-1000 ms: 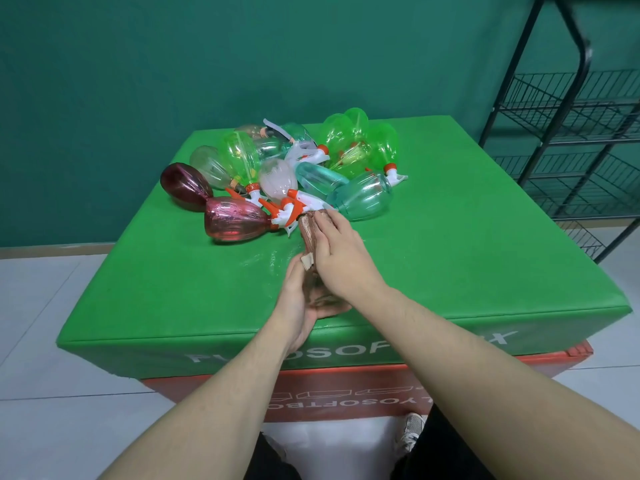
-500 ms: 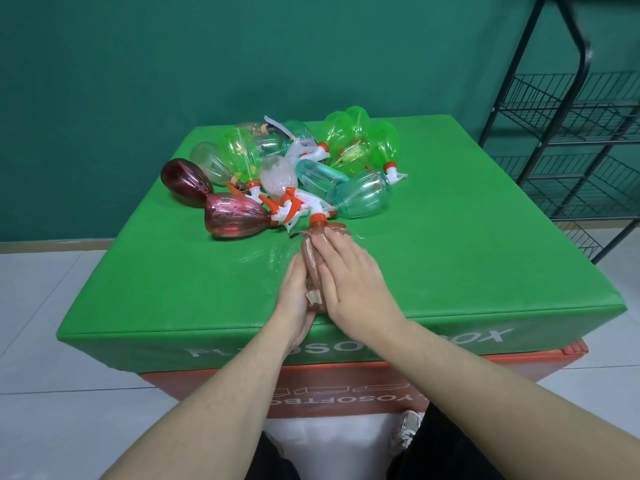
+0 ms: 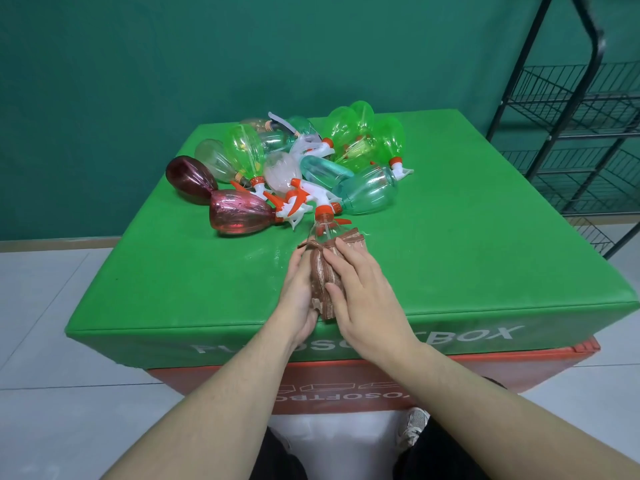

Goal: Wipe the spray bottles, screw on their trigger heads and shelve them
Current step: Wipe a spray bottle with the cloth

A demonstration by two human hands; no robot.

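We see the left hand and the right hand with fingers curled around a clear spray bottle wrapped in a brown cloth. The bottle lies near the front edge of the green desk, its orange collar pointing to the pile of bottles.

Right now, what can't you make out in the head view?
- Body of the held bottle: wrapped in the brown cloth, between left hand and right hand.
- Bottles at the back of the pile: overlapped, count unclear.
- Wire shelf rack: cut by the right edge.
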